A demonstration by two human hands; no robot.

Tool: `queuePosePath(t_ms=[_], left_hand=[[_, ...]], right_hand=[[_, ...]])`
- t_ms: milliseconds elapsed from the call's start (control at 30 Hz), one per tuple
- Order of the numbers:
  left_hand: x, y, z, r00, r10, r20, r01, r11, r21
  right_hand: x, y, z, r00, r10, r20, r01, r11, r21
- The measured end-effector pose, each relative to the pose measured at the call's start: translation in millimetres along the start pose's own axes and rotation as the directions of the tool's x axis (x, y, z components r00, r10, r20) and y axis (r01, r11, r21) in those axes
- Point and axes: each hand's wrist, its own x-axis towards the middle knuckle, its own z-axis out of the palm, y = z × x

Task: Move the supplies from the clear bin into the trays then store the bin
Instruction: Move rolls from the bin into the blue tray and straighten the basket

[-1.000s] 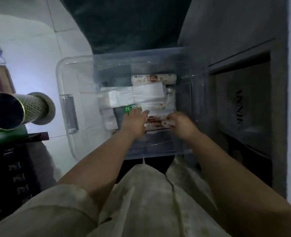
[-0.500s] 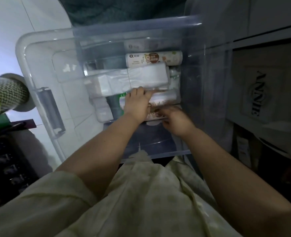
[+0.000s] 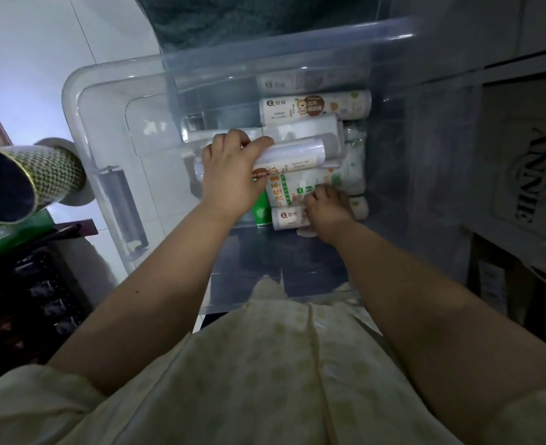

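Observation:
The clear bin (image 3: 82,101) sits on the floor in front of me, holding several white rolls and packs of supplies. My left hand (image 3: 233,171) is closed around the left end of a pale roll (image 3: 300,152) lying across the pile. My right hand (image 3: 328,208) is lower and to the right, its fingers curled on a small white roll (image 3: 289,216) near the bin's front. Between them lies a white and green pack (image 3: 300,189). Another printed roll (image 3: 315,104) lies at the far side. No tray is in view.
A green patterned tube (image 3: 40,178) juts in from the left above a dark crate (image 3: 24,300). A shelf unit with a white lettered box (image 3: 534,175) stands on the right. White floor tiles (image 3: 34,59) lie beyond the bin on the left.
The view has come closer over the bin. My left hand moved up and closed on the pale roll. My right hand stayed low on the small roll near the front.

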Motion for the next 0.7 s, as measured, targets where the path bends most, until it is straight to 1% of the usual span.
queuePosePath(t_ms=[67, 233, 300, 400, 500, 567, 633, 700], left_hand=[[-2.3, 1.6, -3.6, 1.000, -0.001, -0.004, 0.001, 1.000, 0.007], [-11.3, 12.9, -30.0, 0.999, -0.023, -0.040, 0.023, 1.000, 0.002], [-17.5, 22.0, -48.1, 0.998, -0.035, -0.058, 0.035, 0.999, 0.001], [-27.7, 38.4, -82.8, 0.992, -0.056, -0.110, 0.057, 0.998, 0.005], [-42.2, 58.1, -122.3, 0.982, -0.065, -0.178, 0.067, 0.998, 0.008], [-56.1, 70.8, -147.7, 0.970, -0.063, -0.236, 0.065, 0.998, 0.001], [-69.2, 81.1, -174.5, 0.957, -0.054, -0.287, 0.061, 0.998, 0.015], [-81.7, 88.3, -200.3, 0.947, -0.029, -0.320, 0.050, 0.997, 0.059]], right_hand=[[-3.5, 0.4, 0.5, 0.999, -0.032, -0.023, 0.032, 0.999, -0.004], [-25.5, -4.0, -34.3, 0.993, -0.089, -0.072, 0.097, 0.989, 0.113], [-40.5, -4.5, -58.3, 0.987, -0.110, -0.119, 0.128, 0.978, 0.162], [-71.3, -3.4, -94.5, 0.964, -0.145, -0.223, 0.186, 0.968, 0.171], [-110.8, -1.3, -131.4, 0.914, -0.177, -0.364, 0.263, 0.943, 0.203], [-140.2, 1.2, -153.4, 0.864, -0.184, -0.469, 0.312, 0.927, 0.210], [-168.0, 3.5, -177.2, 0.805, -0.174, -0.567, 0.332, 0.925, 0.187], [-193.5, 2.2, -199.7, 0.759, -0.163, -0.631, 0.330, 0.931, 0.157]])
